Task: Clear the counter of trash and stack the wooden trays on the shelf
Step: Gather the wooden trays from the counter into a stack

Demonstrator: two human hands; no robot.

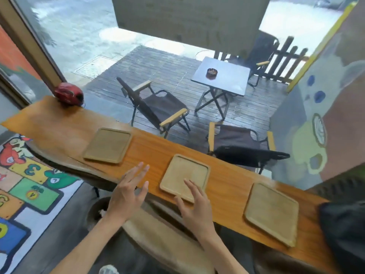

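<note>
Three empty wooden trays lie on the long wooden counter along the window: a left tray, a middle tray and a right tray. My right hand is open, its fingers resting over the near edge of the middle tray. My left hand is open with fingers spread, hovering over the counter's front edge just left of that tray. Neither hand holds anything.
A red helmet-like object sits at the counter's far left end. A black bag lies at the right end. A wooden stool stands below me. A colourful hopscotch mat covers the floor at left. Behind the glass are chairs and a folding table.
</note>
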